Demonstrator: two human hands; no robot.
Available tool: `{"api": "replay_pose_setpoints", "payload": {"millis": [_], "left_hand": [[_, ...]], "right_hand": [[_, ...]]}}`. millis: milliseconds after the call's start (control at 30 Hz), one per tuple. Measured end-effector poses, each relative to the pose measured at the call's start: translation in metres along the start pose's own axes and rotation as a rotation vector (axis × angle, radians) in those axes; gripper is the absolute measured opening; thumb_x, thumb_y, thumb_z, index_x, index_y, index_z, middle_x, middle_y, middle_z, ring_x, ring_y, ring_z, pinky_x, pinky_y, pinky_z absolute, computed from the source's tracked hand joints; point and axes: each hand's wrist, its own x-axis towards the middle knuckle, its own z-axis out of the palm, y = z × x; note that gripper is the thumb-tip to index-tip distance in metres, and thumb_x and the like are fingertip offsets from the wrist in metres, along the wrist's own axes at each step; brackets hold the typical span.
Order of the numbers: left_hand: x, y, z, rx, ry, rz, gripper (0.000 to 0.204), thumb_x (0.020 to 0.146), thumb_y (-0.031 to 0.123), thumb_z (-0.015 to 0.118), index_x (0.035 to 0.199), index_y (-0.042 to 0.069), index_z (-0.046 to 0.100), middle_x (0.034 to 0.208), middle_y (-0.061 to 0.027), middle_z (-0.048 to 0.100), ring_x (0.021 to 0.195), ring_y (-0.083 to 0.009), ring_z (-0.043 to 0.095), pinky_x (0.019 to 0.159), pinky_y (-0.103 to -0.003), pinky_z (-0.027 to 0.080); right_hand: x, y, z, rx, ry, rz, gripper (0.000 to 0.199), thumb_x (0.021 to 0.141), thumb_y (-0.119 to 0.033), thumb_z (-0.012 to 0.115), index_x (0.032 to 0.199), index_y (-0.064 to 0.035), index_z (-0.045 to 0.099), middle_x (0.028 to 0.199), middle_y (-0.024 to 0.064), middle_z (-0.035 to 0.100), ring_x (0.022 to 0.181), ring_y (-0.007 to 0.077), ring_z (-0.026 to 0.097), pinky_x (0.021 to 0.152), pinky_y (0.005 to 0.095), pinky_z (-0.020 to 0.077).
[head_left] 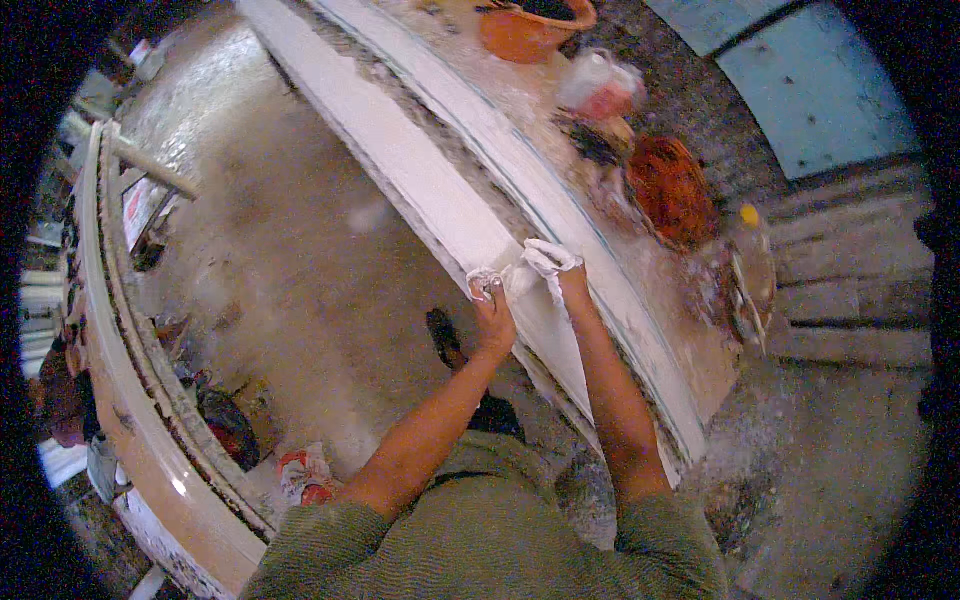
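Observation:
A long white plaster-like strip (400, 165) runs diagonally from the far left towards my body, with a second pale strip (560, 200) along its right side. My left hand (492, 305) is at the strip's left edge, its fingers curled and smeared white. Close to its right, my right hand (562, 268) is over the strip, fingers bent to the left and coated in white. Wet-looking white material lies between and on both hands. Whether it is a separate piece or only a coating is hard to make out.
An orange tub (530, 35) and a reddish-brown basin (670, 190) stand right of the strips, with a clear plastic bag (600, 85) between them. A curved bench (150, 430) borders the left. A red and white packet (303, 472) lies on the dusty floor (300, 250).

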Motion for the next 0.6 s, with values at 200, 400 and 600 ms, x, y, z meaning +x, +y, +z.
{"api": "replay_pose_setpoints", "payload": {"millis": [200,400,600], "left_hand": [[-0.122,-0.053,0.054,-0.009,-0.076,-0.082,0.046,0.097,0.025,0.041,0.127,-0.008,0.031,0.124,-0.0254,0.043,0.114,-0.0342,0.044,0.099,-0.039,0.032],[-0.250,-0.093,0.092,0.095,-0.146,-0.099,0.046,0.097,0.023,0.040,0.127,-0.010,0.029,0.124,-0.0282,0.041,0.115,-0.0367,0.042,0.098,-0.041,0.032],[-0.393,-0.141,0.136,0.094,-0.172,-0.135,0.047,0.096,0.022,0.042,0.128,-0.009,0.028,0.125,-0.0286,0.039,0.117,-0.0376,0.041,0.100,-0.042,0.031]], "right_hand": [[-0.106,0.033,-0.090,-0.146,-0.067,0.151,0.027,0.086,-0.015,0.061,0.111,-0.0055,0.066,0.105,0.0054,0.066,0.091,0.0122,0.060,0.081,0.0249,0.0468],[-0.201,0.074,-0.172,-0.081,-0.071,0.181,0.028,0.085,-0.017,0.064,0.109,-0.0047,0.066,0.106,0.0056,0.065,0.096,0.0135,0.059,0.084,0.0260,0.0458],[-0.311,0.120,-0.260,-0.122,-0.082,0.204,0.027,0.085,-0.019,0.064,0.108,-0.0045,0.066,0.107,0.0070,0.064,0.098,0.0159,0.059,0.087,0.0278,0.0452]]}}
